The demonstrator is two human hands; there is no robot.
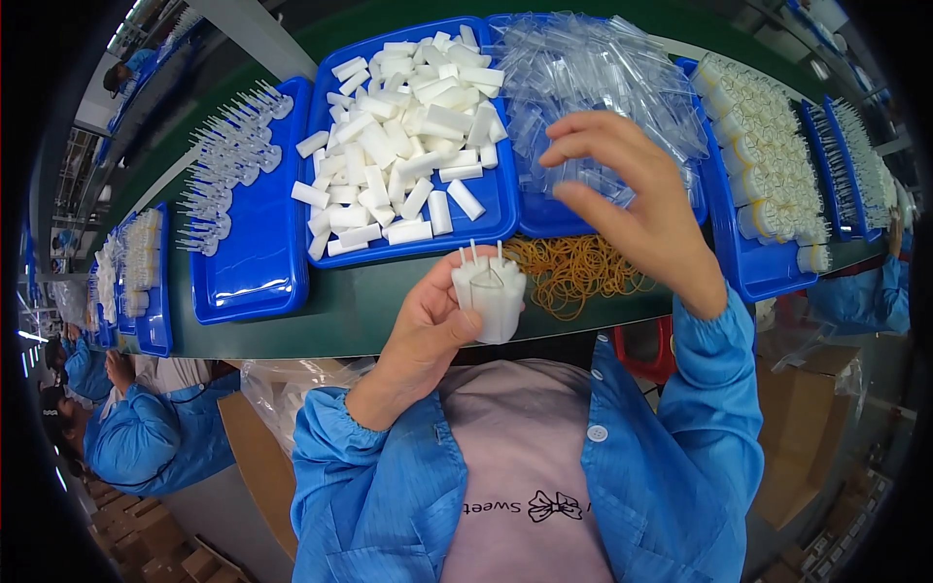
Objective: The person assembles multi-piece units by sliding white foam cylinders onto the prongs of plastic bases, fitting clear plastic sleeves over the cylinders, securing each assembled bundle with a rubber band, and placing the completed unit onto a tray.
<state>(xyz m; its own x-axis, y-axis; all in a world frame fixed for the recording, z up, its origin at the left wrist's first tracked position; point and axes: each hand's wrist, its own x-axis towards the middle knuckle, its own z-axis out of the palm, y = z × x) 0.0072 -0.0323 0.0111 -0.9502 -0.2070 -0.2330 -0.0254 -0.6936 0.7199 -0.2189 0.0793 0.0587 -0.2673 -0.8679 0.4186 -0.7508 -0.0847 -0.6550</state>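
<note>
My left hand (428,319) is closed around a bundle of white foam blocks (498,303), held upright in front of my chest, with thin prongs and a clear piece showing at its top. My right hand (632,189) is raised with fingers apart and nothing between them. Below it lies a tray (533,216) full of clear plastic pieces (593,83). Between that tray and the table's near edge sits a heap of tan rubber bands (581,272). Left of the clear pieces, a blue tray (408,249) holds many loose white foam blocks (398,136).
At the left, a blue tray (248,291) carries rows of clear pronged parts (228,160). On the right, another tray (768,277) holds banded white bundles (763,146). Co-workers in blue sleeves (160,432) sit to the left. Cardboard boxes (807,428) stand below the green table (360,328).
</note>
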